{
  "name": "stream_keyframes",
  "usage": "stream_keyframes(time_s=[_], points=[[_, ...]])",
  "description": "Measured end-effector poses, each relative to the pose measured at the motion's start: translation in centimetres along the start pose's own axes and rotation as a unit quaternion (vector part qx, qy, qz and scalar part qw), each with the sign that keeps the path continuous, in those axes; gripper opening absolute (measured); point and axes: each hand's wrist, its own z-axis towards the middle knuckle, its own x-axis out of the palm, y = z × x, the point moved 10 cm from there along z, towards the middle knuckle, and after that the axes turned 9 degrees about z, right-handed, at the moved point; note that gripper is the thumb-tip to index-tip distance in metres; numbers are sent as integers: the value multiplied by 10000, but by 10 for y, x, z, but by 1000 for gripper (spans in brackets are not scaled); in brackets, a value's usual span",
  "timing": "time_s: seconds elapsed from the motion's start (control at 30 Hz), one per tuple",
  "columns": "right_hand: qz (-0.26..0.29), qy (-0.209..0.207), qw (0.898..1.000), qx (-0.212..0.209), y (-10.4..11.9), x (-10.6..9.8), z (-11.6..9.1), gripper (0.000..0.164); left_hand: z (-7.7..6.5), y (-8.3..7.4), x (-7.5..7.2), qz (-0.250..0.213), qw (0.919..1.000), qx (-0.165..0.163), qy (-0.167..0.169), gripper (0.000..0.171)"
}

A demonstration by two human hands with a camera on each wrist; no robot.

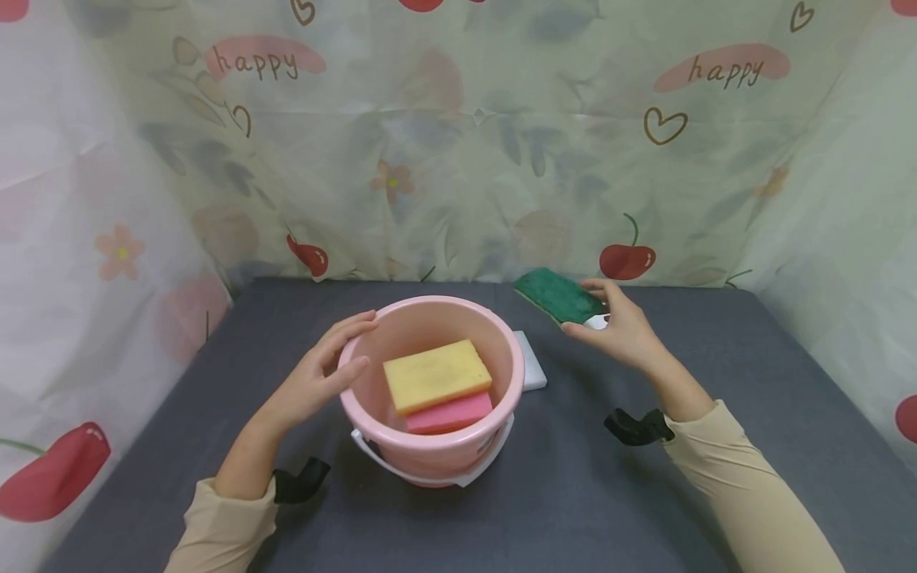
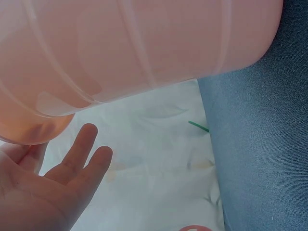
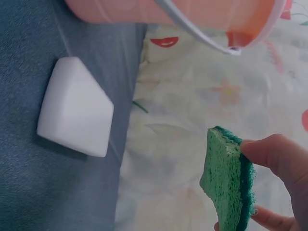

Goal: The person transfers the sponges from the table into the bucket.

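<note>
A pink bucket [image 1: 432,446] stands upright on the dark tabletop. A yellow sponge [image 1: 437,374] lies inside it, partly over a pink sponge [image 1: 451,414]. My left hand [image 1: 318,374] rests at the bucket's left rim, thumb and fingertips reaching over the edge. In the left wrist view, its nearer fingers [image 2: 86,144] stretch out apart from the bucket wall. My right hand [image 1: 623,326] holds a sponge with a dark green scrubbing side [image 1: 559,294] in the air, right of the bucket. The right wrist view shows the thumb on the scrubbing face and the sponge's lighter green side [image 3: 219,178].
A white block [image 3: 77,110] lies on the table beside the bucket, half hidden behind it in the head view [image 1: 530,362]. The bucket's white handle [image 1: 458,477] hangs down in front. Patterned cloth [image 1: 473,159] encloses the back and sides.
</note>
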Motion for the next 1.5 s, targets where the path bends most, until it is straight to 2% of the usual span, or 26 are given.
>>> stream_keyframes(time_s=[0.2, 0.9, 1.27, 1.5], points=[[144, 74, 9995, -263, 13, -2, -5, 70, 0, -2, 1, -210, 9998, 34, 24, 47], [268, -7, 9959, -866, 51, -7, -21, 66, 0, -1, 0, -169, 9999, -18, 12, 48], [359, 136, 9884, -1473, 77, -1, -30, 66, 0, 0, 0, -140, 9999, -15, 4, 47], [482, 377, 9806, -1861, 90, 6, -38, 64, 0, 1, 0, -122, 9999, -53, 24, 48]])
